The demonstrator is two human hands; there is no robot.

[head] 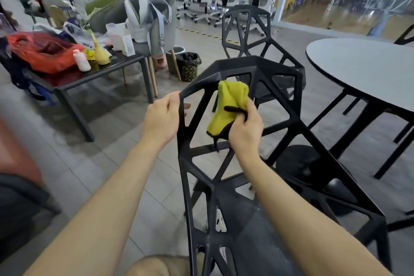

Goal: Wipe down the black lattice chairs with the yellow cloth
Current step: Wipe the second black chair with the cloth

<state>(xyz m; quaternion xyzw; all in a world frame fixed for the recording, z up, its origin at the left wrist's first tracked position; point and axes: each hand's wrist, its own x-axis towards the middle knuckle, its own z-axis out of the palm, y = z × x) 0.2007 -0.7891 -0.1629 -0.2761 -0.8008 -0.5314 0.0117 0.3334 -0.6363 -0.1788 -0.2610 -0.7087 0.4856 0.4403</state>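
The near black angular plastic lattice chair (257,64) stood directly before the person, with its backrest toward them. The left hand (164,116) was clamped on the left edge strut of that backrest, fingers curled round the bar. The right hand (245,127) was closed on a bunched yellow microfibre cloth with dark trim (228,105), which lay against the struts in the backrest's upper middle. A second black lattice chair (246,9) stood just beyond the near chair, and a round grey-topped table (363,67) was to the near chair's right.

The cloth looked soft, limp and light, so it would likely drape and slip unless held gathered in the palm with a pad of fabric facing the bar. The chair looked rigid and smooth, probably light enough to shift under pushing, so a bracing hold on an outer strut seemed sensible. The narrow bars would probably call for wrapping the cloth round each one.
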